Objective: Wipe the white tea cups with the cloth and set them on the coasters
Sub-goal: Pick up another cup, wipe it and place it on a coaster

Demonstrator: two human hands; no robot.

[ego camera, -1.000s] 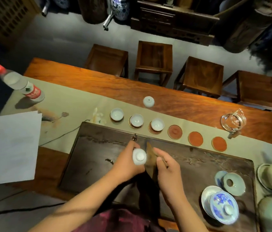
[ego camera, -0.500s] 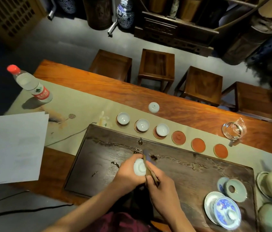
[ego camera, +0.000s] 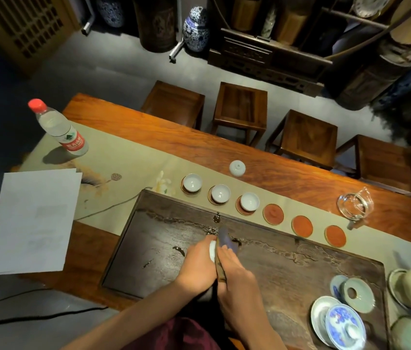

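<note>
Since half a second ago, both hands have come closer together, and the cloth (ego camera: 225,241) now covers more of the white cup (ego camera: 212,249). The left hand (ego camera: 197,265) is curled round the cup and holds it over the dark tea tray (ego camera: 300,274), near the middle of the view. The right hand (ego camera: 237,281) sits just at 3 o'clock of the left one and pinches the cloth, which presses against the cup's open side. Only a thin strip of the cup shows between the hands.

At 12 o'clock of the hands runs a row of six round coasters on the pale runner (ego camera: 123,162). Three white cups (ego camera: 220,193) sit on the three left coasters. Three red coasters (ego camera: 301,225) on the right side hold nothing. One more white cup (ego camera: 237,168) lies upside down on the wooden table (ego camera: 199,137), past the row. A water bottle (ego camera: 59,128) stands far off at 10 o'clock.
</note>
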